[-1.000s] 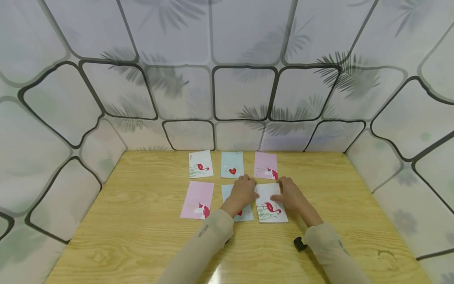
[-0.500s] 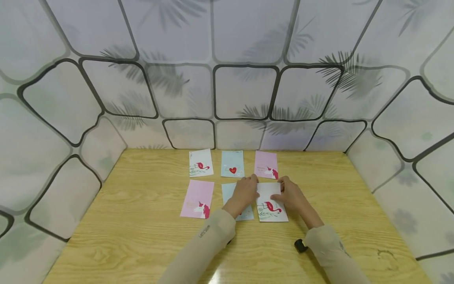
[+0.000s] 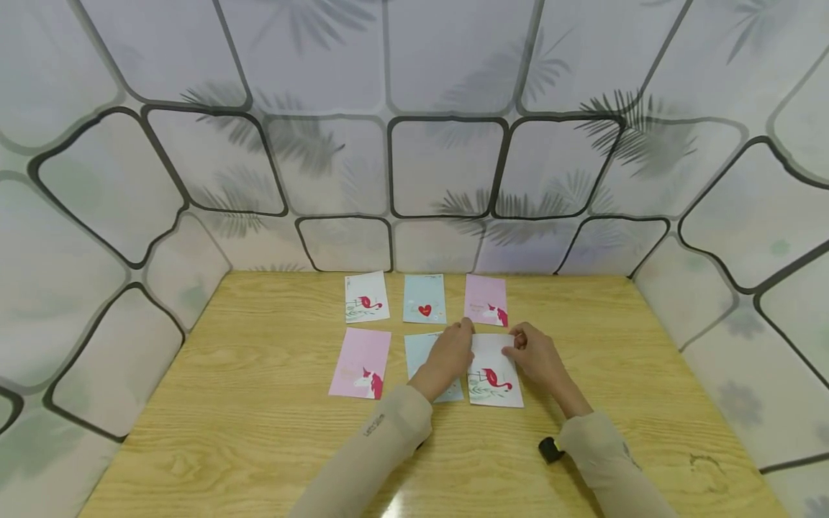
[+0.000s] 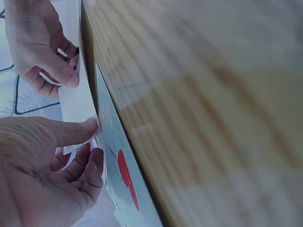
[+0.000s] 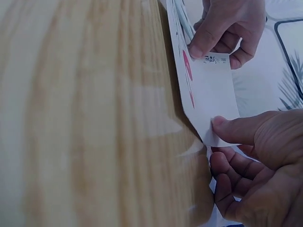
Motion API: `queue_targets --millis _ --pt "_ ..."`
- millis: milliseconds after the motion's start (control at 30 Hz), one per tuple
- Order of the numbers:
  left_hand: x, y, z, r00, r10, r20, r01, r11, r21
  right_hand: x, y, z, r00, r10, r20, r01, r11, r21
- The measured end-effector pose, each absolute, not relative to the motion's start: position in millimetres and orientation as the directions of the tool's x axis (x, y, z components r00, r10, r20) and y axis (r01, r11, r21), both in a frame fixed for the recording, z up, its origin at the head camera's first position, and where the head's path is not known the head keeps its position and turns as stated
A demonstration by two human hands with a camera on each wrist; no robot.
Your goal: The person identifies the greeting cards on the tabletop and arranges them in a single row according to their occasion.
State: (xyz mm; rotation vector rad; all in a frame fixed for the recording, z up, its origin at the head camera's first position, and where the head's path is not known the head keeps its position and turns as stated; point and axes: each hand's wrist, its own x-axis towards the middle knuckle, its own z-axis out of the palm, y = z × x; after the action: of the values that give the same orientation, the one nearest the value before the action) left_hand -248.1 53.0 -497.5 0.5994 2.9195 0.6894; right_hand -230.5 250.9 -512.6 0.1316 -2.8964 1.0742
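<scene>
Two hands hold one card on a wooden table (image 3: 259,403). The white flamingo card (image 3: 495,380) lies in the near row of a two-row layout, at its right end, just beside a blue card (image 3: 419,350). The left hand (image 3: 447,352) pinches the card's far left corner, thumb (image 4: 71,131) on top and curled fingers beneath; its wrist lies over the blue card. The right hand (image 3: 534,352) pinches the far right corner in the same way, thumb (image 5: 236,128) on the face and bent fingers under the lifted edge. The card's far edge is raised off the table; its near edge rests on the wood. Farther back lie a white card (image 3: 365,296), a blue heart card (image 3: 424,298) and a pink card (image 3: 486,298). A second pink card (image 3: 360,362) lies at the near left. A small black object (image 3: 548,450) sits by the right sleeve.
</scene>
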Motion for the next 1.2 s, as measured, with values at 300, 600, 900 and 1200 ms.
queue_targets --millis 300,600,900,1200 --pt "-246 54 -498 -0.920 0.392 0.008 0.340 0.786 0.517 -230 255 -513 -0.992 -0.041 0.121 -0.114 0.717 -0.688" --pt "-241 52 -493 -0.931 0.366 -0.019 0.286 0.758 0.586 -226 256 -511 -0.991 -0.020 0.130 -0.111 0.660 -0.743" --pt "-238 48 -488 -0.936 0.347 0.055 0.284 0.658 0.698 -215 258 -499 -0.990 0.028 0.138 -0.095 0.591 -0.801" --pt "-232 47 -484 -0.927 0.340 0.157 0.315 0.477 0.820 -201 262 -481 -0.983 0.025 0.184 -0.142 0.535 -0.833"
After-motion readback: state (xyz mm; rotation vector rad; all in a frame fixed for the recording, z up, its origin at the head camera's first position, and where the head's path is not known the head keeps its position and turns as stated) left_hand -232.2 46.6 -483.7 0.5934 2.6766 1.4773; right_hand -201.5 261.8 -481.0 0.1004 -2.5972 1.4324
